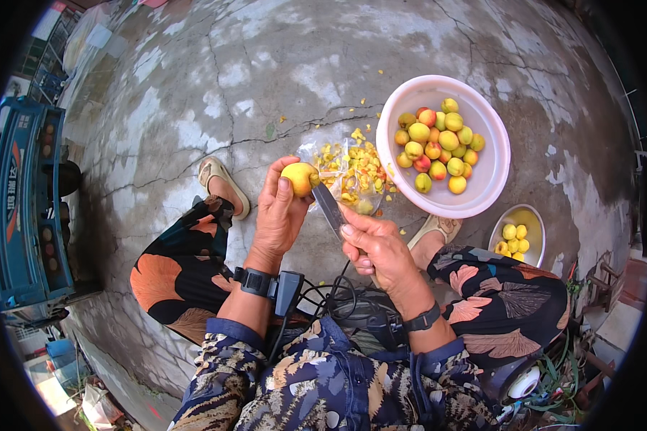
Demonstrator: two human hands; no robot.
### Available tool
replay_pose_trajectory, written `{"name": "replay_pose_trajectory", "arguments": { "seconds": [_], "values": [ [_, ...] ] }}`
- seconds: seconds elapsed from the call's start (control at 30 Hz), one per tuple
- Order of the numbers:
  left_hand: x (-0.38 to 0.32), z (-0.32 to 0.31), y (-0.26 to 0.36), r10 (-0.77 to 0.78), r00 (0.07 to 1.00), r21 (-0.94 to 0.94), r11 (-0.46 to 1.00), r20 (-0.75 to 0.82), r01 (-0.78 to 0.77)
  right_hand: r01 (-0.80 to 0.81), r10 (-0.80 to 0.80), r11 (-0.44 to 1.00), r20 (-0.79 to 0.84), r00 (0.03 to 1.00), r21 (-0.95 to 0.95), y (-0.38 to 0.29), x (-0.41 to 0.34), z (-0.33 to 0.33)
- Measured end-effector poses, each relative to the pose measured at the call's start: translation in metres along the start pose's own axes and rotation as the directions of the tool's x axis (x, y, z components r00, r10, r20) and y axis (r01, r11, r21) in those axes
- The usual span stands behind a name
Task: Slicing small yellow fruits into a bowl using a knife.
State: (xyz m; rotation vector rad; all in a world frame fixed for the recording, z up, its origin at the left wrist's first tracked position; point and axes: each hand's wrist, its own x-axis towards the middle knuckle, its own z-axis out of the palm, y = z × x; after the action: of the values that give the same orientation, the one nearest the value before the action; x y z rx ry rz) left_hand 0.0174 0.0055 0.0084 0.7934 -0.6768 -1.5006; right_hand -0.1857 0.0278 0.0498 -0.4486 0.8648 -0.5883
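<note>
A yellow-green, peach-like fruit [298, 179] is held up between the fingers of my left hand [281, 213]. My right hand [380, 245] grips a knife [330, 209], its dark blade tip touching the fruit's lower right side. Below them on the ground lies a clear plastic bag [331, 186] covered with yellow and orange peelings [358, 164]. To the right stands a round pale pink basin [493, 186] with many unpeeled fruits [436, 141], some red-blushed. Nearer to me, a small metal bowl [542, 242] holds several peeled yellow fruits [513, 240].
Cracked concrete [280, 91] with scattered peel bits surrounds the bag. My slippered feet stand left and right of it. Black cables [337, 301] lie across my lap. A blue truck [29, 210] is at far left; plants [563, 382] and clutter are at lower right.
</note>
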Motion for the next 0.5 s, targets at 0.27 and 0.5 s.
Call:
{"name": "replay_pose_trajectory", "arguments": {
  "seconds": [0.27,0.5],
  "values": [
    [0.0,-0.004,0.009,0.049,0.991,0.047,0.997,0.123,-0.055,-0.058,0.042,0.987,0.108,0.993,0.147,0.0,0.001,-0.009],
    [0.006,-0.008,0.014,0.096,0.981,0.139,0.983,0.167,-0.12,-0.07,0.045,0.982,0.149,0.988,0.173,-0.003,-0.002,-0.011]
  ]
}}
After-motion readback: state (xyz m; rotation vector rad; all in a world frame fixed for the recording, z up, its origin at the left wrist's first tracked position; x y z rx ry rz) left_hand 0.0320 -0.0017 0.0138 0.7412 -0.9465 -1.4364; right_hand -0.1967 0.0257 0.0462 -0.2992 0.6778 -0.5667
